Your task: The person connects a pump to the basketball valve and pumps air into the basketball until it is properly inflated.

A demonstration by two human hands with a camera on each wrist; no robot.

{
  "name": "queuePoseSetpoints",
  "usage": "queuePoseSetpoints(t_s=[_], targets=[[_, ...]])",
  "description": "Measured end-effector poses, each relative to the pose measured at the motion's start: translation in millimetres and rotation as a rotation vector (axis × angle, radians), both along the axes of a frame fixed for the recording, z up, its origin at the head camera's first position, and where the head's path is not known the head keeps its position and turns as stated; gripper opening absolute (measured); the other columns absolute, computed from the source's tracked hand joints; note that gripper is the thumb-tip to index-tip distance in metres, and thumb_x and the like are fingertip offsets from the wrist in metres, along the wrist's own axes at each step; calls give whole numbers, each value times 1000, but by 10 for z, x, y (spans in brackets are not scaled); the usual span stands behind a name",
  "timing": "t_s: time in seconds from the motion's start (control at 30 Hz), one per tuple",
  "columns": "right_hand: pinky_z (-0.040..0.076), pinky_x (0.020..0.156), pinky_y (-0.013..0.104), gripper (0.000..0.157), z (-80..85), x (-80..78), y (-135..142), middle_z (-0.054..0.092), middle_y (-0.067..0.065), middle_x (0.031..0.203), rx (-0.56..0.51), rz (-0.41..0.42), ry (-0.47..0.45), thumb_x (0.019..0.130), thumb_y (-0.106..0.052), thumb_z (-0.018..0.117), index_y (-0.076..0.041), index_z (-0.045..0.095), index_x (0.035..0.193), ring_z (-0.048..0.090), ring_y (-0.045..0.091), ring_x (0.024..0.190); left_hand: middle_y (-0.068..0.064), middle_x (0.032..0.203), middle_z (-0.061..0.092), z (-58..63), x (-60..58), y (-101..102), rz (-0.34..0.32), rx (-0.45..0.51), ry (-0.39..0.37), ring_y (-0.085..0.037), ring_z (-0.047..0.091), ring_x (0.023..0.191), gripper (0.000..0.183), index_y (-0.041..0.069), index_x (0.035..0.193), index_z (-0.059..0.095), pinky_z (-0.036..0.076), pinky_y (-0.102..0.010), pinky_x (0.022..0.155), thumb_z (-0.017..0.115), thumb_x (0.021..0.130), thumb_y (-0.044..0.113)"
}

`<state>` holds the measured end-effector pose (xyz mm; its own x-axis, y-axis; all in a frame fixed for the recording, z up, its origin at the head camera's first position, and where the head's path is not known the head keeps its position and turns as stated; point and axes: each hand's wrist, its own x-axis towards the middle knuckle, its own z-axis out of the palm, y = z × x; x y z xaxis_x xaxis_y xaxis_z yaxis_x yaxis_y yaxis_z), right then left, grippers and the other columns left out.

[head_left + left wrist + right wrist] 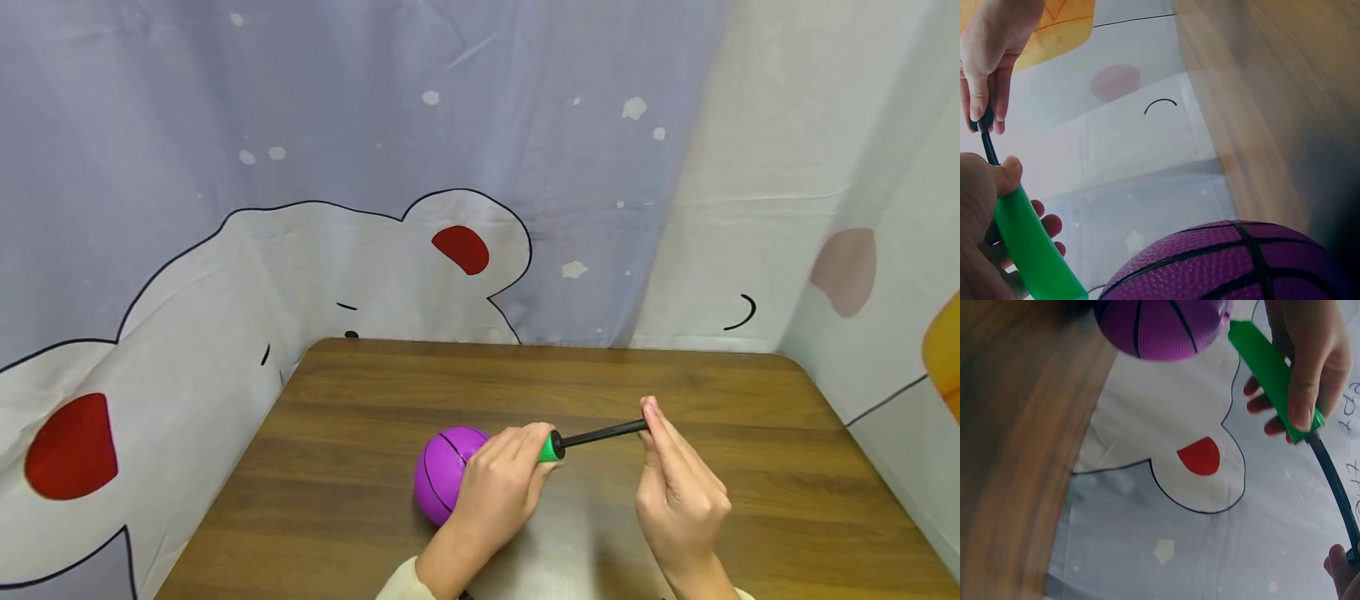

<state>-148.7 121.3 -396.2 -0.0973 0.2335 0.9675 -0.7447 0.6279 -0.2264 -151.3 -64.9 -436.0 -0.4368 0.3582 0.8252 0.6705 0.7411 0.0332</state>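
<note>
A small hand pump with a green barrel (1267, 374) is held between both hands. My left hand (491, 492) wraps its fingers and thumb round the barrel. From the barrel's end the black rod (603, 434) sticks out towards the right. My right hand (682, 504) grips the black handle (982, 119) at the rod's far end, with thumb and fingers on either side of it. A purple ball (441, 475) with black lines sits at the barrel's other end, just left of my left hand. In the right wrist view the barrel's tip meets the ball's side.
Beneath the hands lies a brown wood-grain table (360, 400). A printed cloth (360, 108) with white bear shapes, red patches and stars hangs behind the table and along its sides.
</note>
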Motion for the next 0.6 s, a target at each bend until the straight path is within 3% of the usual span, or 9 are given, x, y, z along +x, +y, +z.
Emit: queuePoseSetpoints(t_s=[0.6], targets=[[55, 92, 22, 19, -262, -6, -175, 73, 27, 103, 67, 127, -28, 95, -3, 67, 14, 74, 101, 74, 30, 100, -3, 111, 74, 9, 8, 86, -3, 10, 13, -15, 69, 90, 35, 5, 121, 66, 59, -25, 83, 68, 94, 27]])
